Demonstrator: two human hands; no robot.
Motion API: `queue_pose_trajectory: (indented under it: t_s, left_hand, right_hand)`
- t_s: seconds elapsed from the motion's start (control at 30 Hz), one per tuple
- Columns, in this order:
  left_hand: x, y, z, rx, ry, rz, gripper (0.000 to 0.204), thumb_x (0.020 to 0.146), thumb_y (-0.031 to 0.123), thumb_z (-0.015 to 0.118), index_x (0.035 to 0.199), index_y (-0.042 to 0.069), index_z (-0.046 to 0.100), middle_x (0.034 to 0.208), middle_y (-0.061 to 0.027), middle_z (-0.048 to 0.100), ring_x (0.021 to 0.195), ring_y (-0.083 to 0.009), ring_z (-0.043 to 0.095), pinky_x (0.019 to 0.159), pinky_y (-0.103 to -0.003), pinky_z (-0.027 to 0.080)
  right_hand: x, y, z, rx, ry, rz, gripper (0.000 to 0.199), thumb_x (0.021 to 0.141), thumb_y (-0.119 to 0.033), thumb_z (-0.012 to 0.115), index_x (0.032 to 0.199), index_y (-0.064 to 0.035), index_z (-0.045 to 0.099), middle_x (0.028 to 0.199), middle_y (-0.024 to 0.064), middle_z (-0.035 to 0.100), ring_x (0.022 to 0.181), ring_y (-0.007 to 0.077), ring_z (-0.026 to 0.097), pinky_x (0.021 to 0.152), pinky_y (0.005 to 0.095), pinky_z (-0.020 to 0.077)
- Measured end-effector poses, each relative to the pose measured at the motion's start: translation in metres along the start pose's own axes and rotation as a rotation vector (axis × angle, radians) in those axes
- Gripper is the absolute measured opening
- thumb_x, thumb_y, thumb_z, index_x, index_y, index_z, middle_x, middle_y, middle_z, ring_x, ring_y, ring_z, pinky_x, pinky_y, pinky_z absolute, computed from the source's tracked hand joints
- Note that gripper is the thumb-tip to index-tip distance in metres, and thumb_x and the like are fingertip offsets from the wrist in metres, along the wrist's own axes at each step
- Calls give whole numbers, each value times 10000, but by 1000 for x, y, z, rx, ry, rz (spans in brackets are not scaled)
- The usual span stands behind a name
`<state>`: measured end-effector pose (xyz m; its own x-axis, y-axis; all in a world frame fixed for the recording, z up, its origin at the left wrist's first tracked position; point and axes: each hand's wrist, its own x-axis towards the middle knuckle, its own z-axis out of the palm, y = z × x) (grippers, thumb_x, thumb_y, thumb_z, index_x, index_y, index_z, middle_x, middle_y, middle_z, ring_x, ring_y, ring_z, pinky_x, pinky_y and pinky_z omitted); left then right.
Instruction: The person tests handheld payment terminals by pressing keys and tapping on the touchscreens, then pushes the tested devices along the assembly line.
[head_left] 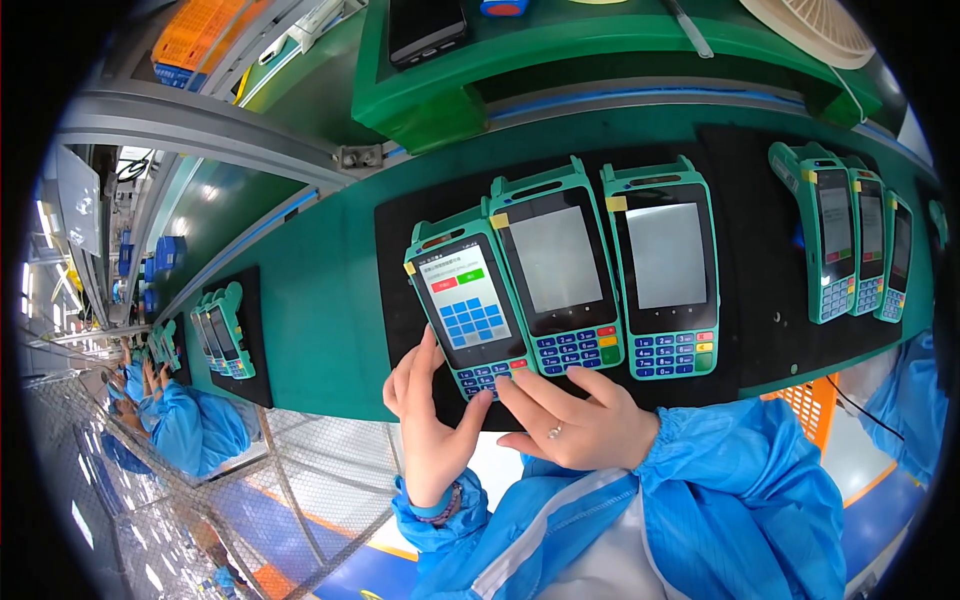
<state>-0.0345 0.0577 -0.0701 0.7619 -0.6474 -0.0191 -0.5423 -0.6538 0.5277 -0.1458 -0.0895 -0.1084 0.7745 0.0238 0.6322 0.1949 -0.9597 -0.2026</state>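
Note:
Three green payment terminals lie side by side on a black mat (395, 300). The leftmost payment terminal (467, 300) is lit, showing a grid of blue tiles below a red and a green button. My left hand (435, 430) grips its lower left corner, fingers along the side and thumb on the keypad. Over the lower right of that keypad lie the outstretched fingers of my right hand (585, 420), hiding some keys. The middle terminal (553, 260) and the right-hand terminal (667, 255) have pale grey screens and yellow corner stickers.
More terminals (835, 230) stand on a black mat at the right, and others (222, 335) at the far left. A green shelf (600, 50) behind holds a black device (425, 30) and a beige fan (815, 30). People in blue work clothes (195, 425) sit further along the bench.

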Motion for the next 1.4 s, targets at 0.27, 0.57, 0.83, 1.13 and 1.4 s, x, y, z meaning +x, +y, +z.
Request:
queue_pose_trajectory:
  t_s: [0.27, 0.57, 0.83, 1.13, 1.4]
  left_hand:
    - [1, 1, 4, 77, 30, 55, 741, 686, 91, 718, 1350, 61, 391, 1279, -135, 464, 1194, -286, 386, 1024, -394, 204]
    - [7, 52, 39, 382, 167, 405, 455, 700, 362, 727, 1126, 230, 633, 1283, -7, 511, 1232, -259, 360, 992, -431, 177]
    - [15, 51, 61, 587, 215, 557, 306, 769, 367, 694, 1070, 315, 672, 1275, 84, 537, 1243, -207, 344, 1052, -410, 69]
    - [20, 61, 58, 534, 126, 513, 278, 765, 393, 692, 1026, 297, 692, 1278, 88, 539, 1304, -240, 257, 1049, -430, 0]
    - [12, 40, 42, 443, 186, 400, 435, 580, 355, 815, 982, 225, 711, 1202, -4, 579, 1269, -323, 217, 972, -475, 130]
  right_hand:
    - [-6, 1, 3, 15, -9, 101, 314, 801, -415, 643, 892, -119, 696, 1087, 12, 630, 1118, 169, 506, 906, 369, 333]
    - [-38, 19, -57, -151, 131, 350, 291, 745, -338, 703, 983, -173, 679, 1083, -30, 615, 1036, 161, 523, 872, 336, 330]
    - [-72, 51, -60, -305, 66, 438, 326, 694, -327, 745, 970, -161, 692, 1099, -1, 596, 1072, 199, 471, 866, 335, 337]
    - [-76, 52, -58, -256, 80, 460, 344, 699, -374, 734, 958, -151, 696, 1102, -20, 608, 1087, 181, 463, 872, 322, 330]
    - [-75, 57, -57, -202, 80, 523, 396, 683, -459, 725, 949, -168, 699, 1087, -24, 612, 1121, 187, 434, 894, 320, 327]
